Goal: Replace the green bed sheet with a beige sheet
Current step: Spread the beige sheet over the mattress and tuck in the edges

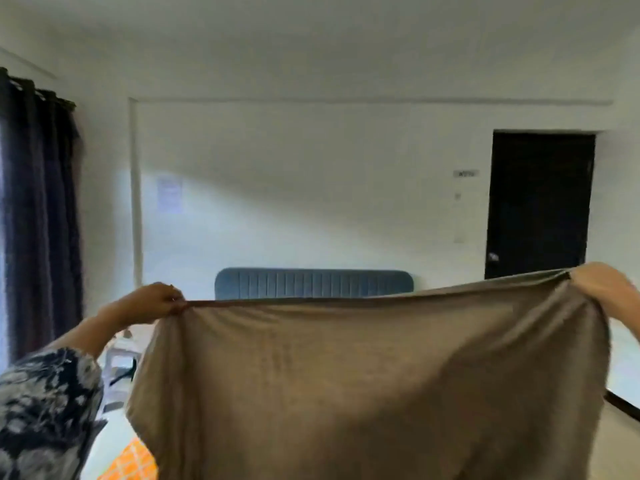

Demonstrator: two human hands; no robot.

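A beige sheet [363,386] hangs spread out in front of me, held up by its top edge. My left hand [157,301] pinches the upper left corner. My right hand [602,285] grips the upper right corner near the frame's right edge. The sheet hides most of the bed; only the blue padded headboard [313,283] shows above its top edge. No green sheet is visible.
Dark curtains [38,216] hang at the left. A dark door [538,206] stands at the right in the far white wall. An orange patterned cloth [133,460] shows at the lower left, and a white plastic chair [119,355] stands behind my left arm.
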